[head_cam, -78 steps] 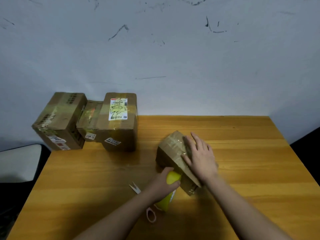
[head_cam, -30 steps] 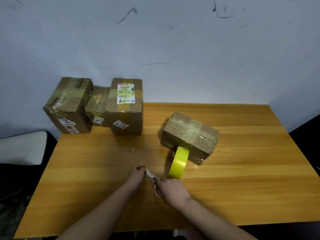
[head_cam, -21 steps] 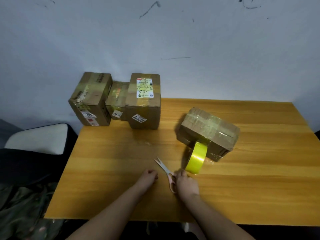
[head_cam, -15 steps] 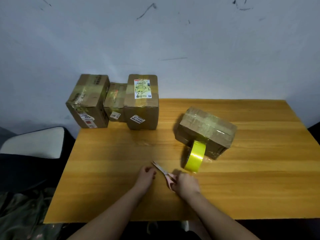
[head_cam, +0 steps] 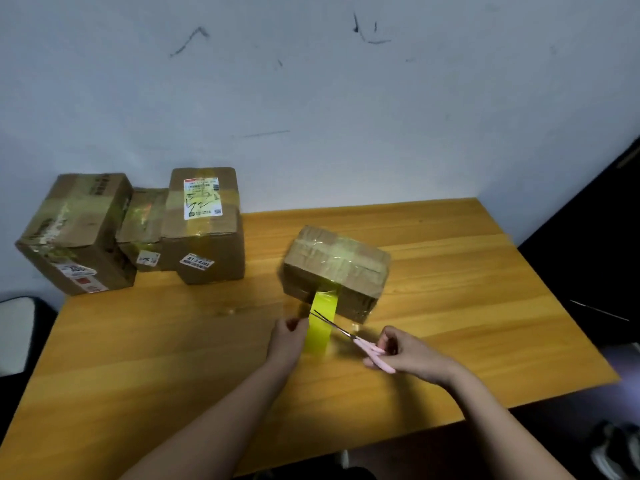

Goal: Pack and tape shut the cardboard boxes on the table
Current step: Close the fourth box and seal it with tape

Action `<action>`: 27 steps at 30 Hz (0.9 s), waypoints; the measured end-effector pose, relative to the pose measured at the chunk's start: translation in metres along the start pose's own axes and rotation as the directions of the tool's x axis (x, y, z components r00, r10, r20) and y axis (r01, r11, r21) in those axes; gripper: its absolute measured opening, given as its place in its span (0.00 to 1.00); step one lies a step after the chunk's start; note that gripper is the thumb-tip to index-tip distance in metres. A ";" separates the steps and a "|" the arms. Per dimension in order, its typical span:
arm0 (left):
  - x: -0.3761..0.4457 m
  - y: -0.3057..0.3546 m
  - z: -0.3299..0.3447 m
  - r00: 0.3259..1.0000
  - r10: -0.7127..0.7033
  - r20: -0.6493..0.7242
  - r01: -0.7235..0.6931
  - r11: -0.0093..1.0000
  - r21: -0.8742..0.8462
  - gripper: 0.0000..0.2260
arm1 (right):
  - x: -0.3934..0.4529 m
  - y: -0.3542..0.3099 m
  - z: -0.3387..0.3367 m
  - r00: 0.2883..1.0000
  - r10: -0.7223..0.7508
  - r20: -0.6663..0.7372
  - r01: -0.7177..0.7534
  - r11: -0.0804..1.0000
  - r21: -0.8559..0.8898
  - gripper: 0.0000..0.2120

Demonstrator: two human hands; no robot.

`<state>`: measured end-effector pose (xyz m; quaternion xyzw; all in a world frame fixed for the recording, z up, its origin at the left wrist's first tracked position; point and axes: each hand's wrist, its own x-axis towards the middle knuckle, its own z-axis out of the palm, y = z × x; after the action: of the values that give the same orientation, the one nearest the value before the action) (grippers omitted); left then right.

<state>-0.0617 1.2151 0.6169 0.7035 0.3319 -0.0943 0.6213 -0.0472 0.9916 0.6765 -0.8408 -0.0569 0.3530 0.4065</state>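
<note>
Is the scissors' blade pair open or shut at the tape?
Open: the scissors' blades spread across the yellow tape strip, uncut.

A pale grey painted wall (head_cam: pixel 311 98) with dark scuff marks stands behind. At the far left edge is a white cushioned seat (head_cam: pixel 15 332). A dark shoe (head_cam: pixel 614 452) lies at lower right.

tape roll (head_cam: pixel 317 336) (behind left grip (head_cam: pixel 289 336))

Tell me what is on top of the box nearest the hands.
The box carries glossy crossed bands of clear tape on top; a yellow strip runs down its front toward the scissors. Nothing else rests there. Its contents are hidden.
</note>
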 end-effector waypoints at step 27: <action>0.002 0.026 0.028 0.998 -0.050 0.045 0.048 0.997 0.056 0.18 | 0.066 -0.006 -0.048 0.976 0.035 0.215 -0.014 0.995 -0.099 0.13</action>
<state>-0.0368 1.1894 0.6310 0.7096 0.3320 -0.1347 0.6067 0.0335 0.9903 0.6649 -0.8168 -0.1071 0.4442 0.3523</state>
